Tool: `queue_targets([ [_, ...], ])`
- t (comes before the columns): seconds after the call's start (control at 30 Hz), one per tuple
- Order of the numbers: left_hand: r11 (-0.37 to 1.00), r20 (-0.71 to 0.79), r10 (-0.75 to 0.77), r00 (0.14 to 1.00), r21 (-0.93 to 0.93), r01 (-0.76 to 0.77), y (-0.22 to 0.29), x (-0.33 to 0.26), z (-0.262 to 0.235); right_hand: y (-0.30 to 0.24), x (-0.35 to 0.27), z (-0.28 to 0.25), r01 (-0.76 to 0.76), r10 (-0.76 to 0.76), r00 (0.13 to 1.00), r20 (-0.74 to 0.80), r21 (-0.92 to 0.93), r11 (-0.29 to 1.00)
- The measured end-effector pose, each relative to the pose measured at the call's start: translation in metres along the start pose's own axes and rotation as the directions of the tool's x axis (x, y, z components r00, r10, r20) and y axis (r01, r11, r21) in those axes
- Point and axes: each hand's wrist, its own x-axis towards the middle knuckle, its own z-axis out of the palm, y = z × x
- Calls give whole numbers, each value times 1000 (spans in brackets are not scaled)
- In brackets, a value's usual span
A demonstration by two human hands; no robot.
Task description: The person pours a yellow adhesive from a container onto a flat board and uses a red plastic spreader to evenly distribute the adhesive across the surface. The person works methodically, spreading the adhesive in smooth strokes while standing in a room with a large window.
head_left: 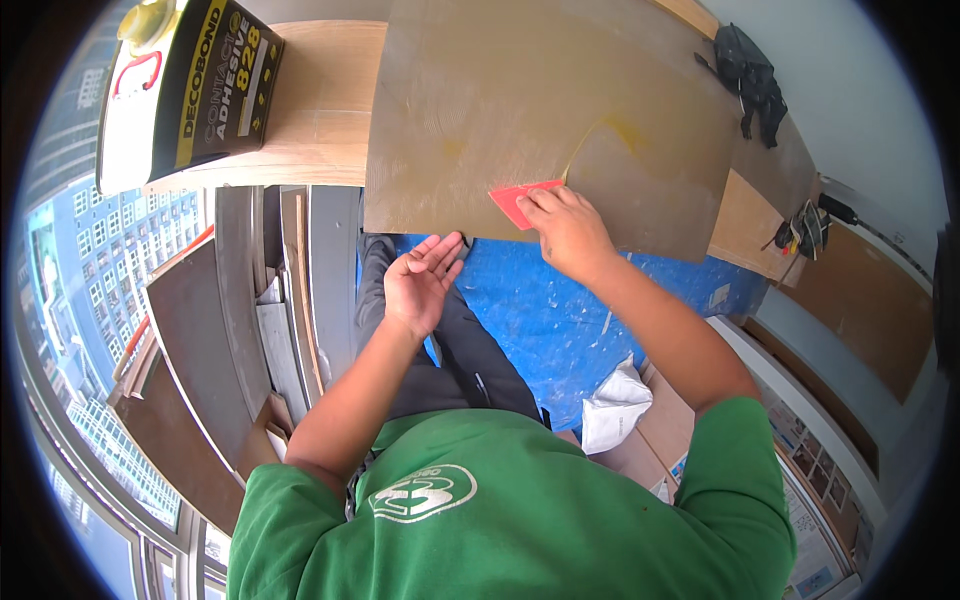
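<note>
My right hand grips a flat red spreader, its edge against a large brown sheet near the sheet's front edge. Yellowish adhesive streaks mark the sheet, and a thin curved line of it runs up from the spreader toward a yellow patch. Palm up, with fingers stretched out, my left hand is open and holds nothing. Its fingertips are by the sheet's front edge; whether they touch it I cannot tell.
A tall adhesive can with a yellow cap stands on the wooden surface at the left. A black bag lies far right. Several boards lean by the window. Below are blue sheeting and a white bag.
</note>
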Motion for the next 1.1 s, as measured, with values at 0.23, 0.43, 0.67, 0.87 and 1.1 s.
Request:
queue_targets([
  [0.23, 1000, -27, -21, 999, 22, 22, -11, 2, -1, -22, -58, 26, 85, -67, 985, 160, -110, 990],
  [0.43, 988, -59, -11, 998, 151, 20, -16, 1, -19, -6, -101, -18, -47, 53, 994, 94, -64, 997],
  [0.67, 957, -3, -23, 1000, 289, 23, -28, 8, -8, 84, -61, -75, -125, 119, 962, -244, -12, 992],
  [0.87, 932, 27, -82, 996, 357, 67, -34, 6, -11, 144, 1, -47, -254, 183, 880, -437, -109, 961],
  [1.1, 918, 10, -136, 991, 378, 122, -28, 4, -19, 145, -11, -33, -353, 270, 888, -372, -174, 919],
])
